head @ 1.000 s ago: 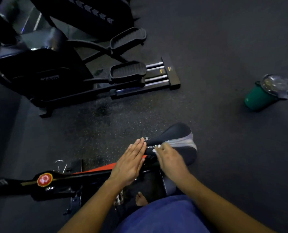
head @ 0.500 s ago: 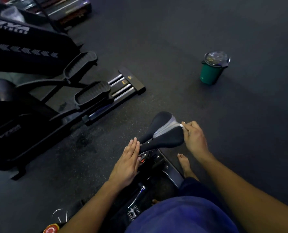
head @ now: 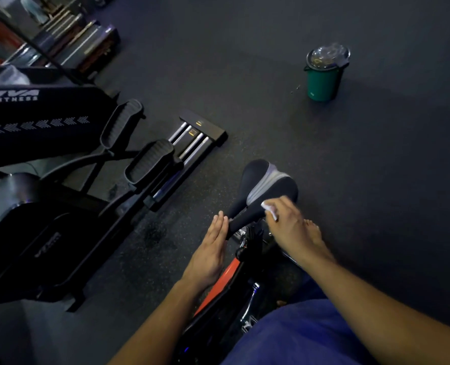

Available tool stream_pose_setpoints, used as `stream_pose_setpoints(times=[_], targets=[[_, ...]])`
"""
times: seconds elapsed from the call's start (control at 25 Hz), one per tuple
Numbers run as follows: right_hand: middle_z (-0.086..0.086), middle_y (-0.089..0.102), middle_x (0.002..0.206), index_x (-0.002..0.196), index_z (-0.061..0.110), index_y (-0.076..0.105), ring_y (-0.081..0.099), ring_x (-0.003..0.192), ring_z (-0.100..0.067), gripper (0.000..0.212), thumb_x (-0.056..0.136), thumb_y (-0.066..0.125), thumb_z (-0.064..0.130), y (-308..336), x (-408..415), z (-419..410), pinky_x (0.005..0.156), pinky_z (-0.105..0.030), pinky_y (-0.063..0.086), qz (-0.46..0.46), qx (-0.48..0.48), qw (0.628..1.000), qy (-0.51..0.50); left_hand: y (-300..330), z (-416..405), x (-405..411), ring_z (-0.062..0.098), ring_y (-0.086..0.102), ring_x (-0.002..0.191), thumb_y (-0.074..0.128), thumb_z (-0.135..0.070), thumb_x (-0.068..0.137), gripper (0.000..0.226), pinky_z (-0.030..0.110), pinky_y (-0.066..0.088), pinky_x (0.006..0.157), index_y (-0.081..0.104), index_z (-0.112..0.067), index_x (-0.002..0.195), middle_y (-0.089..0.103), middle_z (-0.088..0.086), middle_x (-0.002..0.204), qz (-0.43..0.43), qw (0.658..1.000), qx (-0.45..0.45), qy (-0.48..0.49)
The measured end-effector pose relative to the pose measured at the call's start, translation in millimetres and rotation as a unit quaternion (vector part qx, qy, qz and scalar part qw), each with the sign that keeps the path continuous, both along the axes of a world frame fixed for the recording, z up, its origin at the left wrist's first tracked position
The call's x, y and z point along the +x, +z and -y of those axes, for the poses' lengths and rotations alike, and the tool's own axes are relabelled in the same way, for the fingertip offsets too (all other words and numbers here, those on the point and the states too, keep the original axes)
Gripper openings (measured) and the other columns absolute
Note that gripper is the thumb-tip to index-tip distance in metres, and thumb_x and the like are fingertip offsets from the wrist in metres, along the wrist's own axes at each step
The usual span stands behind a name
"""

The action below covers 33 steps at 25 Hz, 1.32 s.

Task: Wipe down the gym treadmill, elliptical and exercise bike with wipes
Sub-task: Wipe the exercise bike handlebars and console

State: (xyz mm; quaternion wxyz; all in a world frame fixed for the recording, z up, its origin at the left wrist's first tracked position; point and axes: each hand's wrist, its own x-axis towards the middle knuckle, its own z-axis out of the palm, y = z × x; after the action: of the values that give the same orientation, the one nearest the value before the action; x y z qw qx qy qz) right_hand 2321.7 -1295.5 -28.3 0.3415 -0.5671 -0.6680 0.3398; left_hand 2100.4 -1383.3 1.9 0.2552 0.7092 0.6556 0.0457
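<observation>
Your right hand (head: 288, 222) pinches a small white wipe (head: 268, 208) and presses it against the near side of the saddle (head: 266, 188), where the grey band meets the black padding. The fingers curl round the wipe so that it stays bunched and does not slide out as you rub; only a corner of it shows past your knuckles.

Your left hand (head: 210, 248) lies flat, its fingers straight and pressed together, with the tips touching the narrow nose of the saddle. That looks like a brace: the saddle sits on a post, and a flat palm at the nose keeps it from twisting under the wiping hand.

The bike (head: 218, 283) stands right below you, its orange frame running down between your arms, so you lean over it to reach the seat. Your bare foot (head: 313, 230) is planted on the floor (head: 376, 180) just beside the saddle, partly hidden by your right wrist.

The elliptical (head: 145, 164) sits to your left, well apart from the bike, with the treadmill (head: 34, 119) behind it. A green bin (head: 323, 83) with a clear lid waits further out on the floor, probably for used wipes.

By my reading you are on the bike seat, and the far side of the saddle is not yet covered. Whether the other two machines are done, the view does not tell.
</observation>
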Motion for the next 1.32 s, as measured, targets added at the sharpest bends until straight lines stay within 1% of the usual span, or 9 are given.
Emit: stream_pose_setpoints(times=[0.12, 0.24, 0.48, 0.56, 0.76, 0.92, 1.08, 1.24, 1.32], targets=[[0.011, 0.057, 0.101, 0.108, 0.019, 0.064, 0.059, 0.089, -0.007, 0.017, 0.093, 0.064, 0.011, -2, -40, 27, 0.083, -0.032, 0.052, -0.067, -0.039, 0.995, 0.064, 0, 0, -4, 0.004, -0.011, 0.155, 0.031, 0.003, 0.106, 0.067, 0.008, -0.001, 0.118, 0.006, -0.022, 0.163, -0.011, -0.014, 0.169, 0.004, 1.0, -0.001, -0.014], [0.017, 0.056, 0.098, 0.107, 0.02, 0.066, 0.056, 0.086, 0.001, 0.018, 0.091, 0.066, 0.01, -1, -37, 25, 0.083, -0.031, 0.052, -0.095, -0.049, 0.99, 0.097, 7, -5, -9, 0.002, -0.007, 0.155, 0.034, -0.004, 0.108, 0.063, 0.007, 0.002, 0.118, 0.01, -0.022, 0.163, -0.006, -0.015, 0.169, -0.001, 1.0, -0.01, -0.026], [0.0, 0.062, 0.1, 0.114, 0.014, 0.071, 0.063, 0.089, -0.019, 0.019, 0.097, 0.063, 0.016, 4, 76, -31, 0.078, -0.016, 0.045, -0.065, -0.011, 0.984, -0.168, 25, -66, -6, 0.006, 0.0, 0.156, 0.032, -0.028, 0.11, 0.055, 0.023, 0.004, 0.126, 0.019, -0.014, 0.162, 0.006, -0.004, 0.169, -0.017, 0.992, 0.041, -0.117], [-0.004, 0.062, 0.098, 0.109, 0.01, 0.075, 0.062, 0.088, -0.018, 0.017, 0.094, 0.066, 0.011, 6, 86, -73, 0.077, -0.005, 0.039, -0.067, -0.005, 0.99, -0.123, 24, -104, 8, 0.011, -0.002, 0.157, 0.031, -0.031, 0.109, 0.058, 0.026, 0.001, 0.127, 0.015, -0.012, 0.162, 0.002, -0.001, 0.169, -0.028, 0.988, 0.043, -0.148], [0.003, 0.075, 0.113, 0.109, 0.017, 0.078, 0.067, 0.107, -0.01, 0.018, 0.096, 0.065, 0.017, 1, 44, -114, 0.093, -0.015, 0.045, -0.03, -0.02, 0.997, 0.071, 3, -163, 45, 0.007, -0.011, 0.155, 0.03, -0.031, 0.112, 0.057, 0.033, -0.001, 0.128, 0.006, -0.019, 0.163, -0.008, -0.009, 0.168, -0.025, 0.983, 0.005, -0.184], [0.009, 0.072, 0.12, 0.117, 0.018, 0.075, 0.063, 0.116, 0.001, 0.026, 0.099, 0.058, 0.009, -12, 52, -102, 0.107, -0.022, 0.045, -0.15, -0.108, 0.983, 0.015, -13, -163, 43, 0.009, -0.008, 0.156, 0.029, -0.028, 0.112, 0.055, 0.03, -0.004, 0.126, 0.01, -0.02, 0.163, 0.0, -0.006, 0.171, 0.005, 0.985, 0.03, -0.172], [0.014, 0.07, 0.123, 0.122, 0.02, 0.073, 0.062, 0.12, -0.002, 0.029, 0.1, 0.058, 0.01, -26, 45, -49, 0.104, -0.025, 0.048, -0.206, -0.081, 0.968, -0.118, -21, -164, 39, 0.008, -0.005, 0.156, 0.031, -0.026, 0.112, 0.055, 0.031, -0.003, 0.127, 0.01, -0.017, 0.162, 0.002, -0.006, 0.17, 0.025, 0.983, 0.044, -0.176], [0.008, 0.072, 0.099, 0.095, 0.02, 0.072, 0.072, 0.095, -0.009, 0.005, 0.092, 0.071, 0.016, -43, 33, -21, 0.086, -0.039, 0.059, -0.228, -0.09, 0.94, -0.237, -22, -167, 37, 0.009, -0.005, 0.157, 0.03, -0.025, 0.112, 0.055, 0.03, -0.003, 0.127, 0.012, -0.015, 0.162, 0.003, -0.005, 0.17, 0.036, 0.982, 0.05, -0.178], [0.005, 0.071, 0.09, 0.087, 0.02, 0.063, 0.071, 0.09, -0.012, 0.013, 0.088, 0.072, 0.011, -49, 22, -11, 0.084, -0.04, 0.058, -0.236, -0.138, 0.921, -0.277, -22, -166, 38, 0.009, -0.003, 0.157, 0.031, -0.024, 0.112, 0.054, 0.032, -0.001, 0.127, 0.014, -0.013, 0.162, 0.005, -0.003, 0.17, 0.04, 0.983, 0.05, -0.174]])
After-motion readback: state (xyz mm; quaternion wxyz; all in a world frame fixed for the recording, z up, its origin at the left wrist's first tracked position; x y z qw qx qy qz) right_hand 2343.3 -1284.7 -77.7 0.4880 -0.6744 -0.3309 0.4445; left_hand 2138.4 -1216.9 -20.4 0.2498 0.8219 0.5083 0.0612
